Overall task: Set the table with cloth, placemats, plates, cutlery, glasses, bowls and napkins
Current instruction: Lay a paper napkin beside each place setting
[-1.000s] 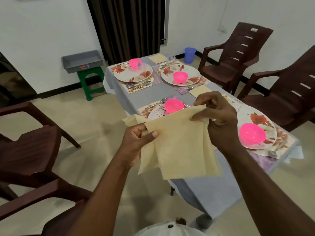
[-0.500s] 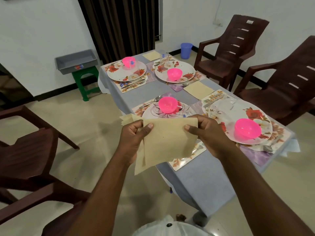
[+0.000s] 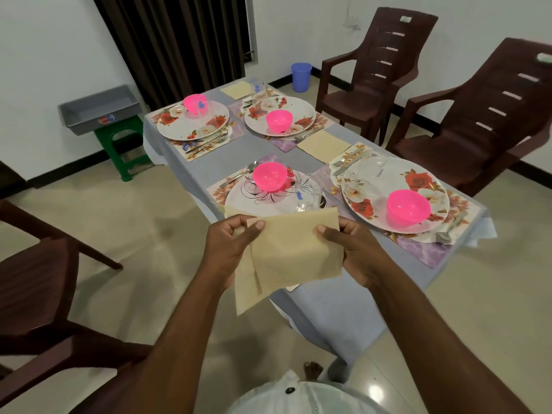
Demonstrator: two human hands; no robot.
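I hold beige napkins (image 3: 294, 249) in front of the table's near left corner. My left hand (image 3: 230, 249) pinches their left side and my right hand (image 3: 355, 252) pinches the front napkin's right edge. One napkin hangs lower behind the front one. The table wears a grey cloth (image 3: 337, 312) with several placemats. Each mat carries a floral plate (image 3: 397, 186) with a pink bowl (image 3: 407, 207), cutlery and a clear glass (image 3: 307, 192). One folded napkin (image 3: 324, 144) lies between the right-hand settings, another napkin (image 3: 237, 89) at the far end.
Brown plastic chairs stand right of the table, one chair (image 3: 373, 73) at the back, another chair (image 3: 484, 112) nearer, and a third chair (image 3: 38, 297) at my left. A grey tray (image 3: 98, 110) sits on a green stool (image 3: 122, 144). A blue bucket (image 3: 301, 76) is by the wall.
I have lowered the napkins and brought them closer to me. The front one has gone from spread wide to a smaller folded square held by both hands.
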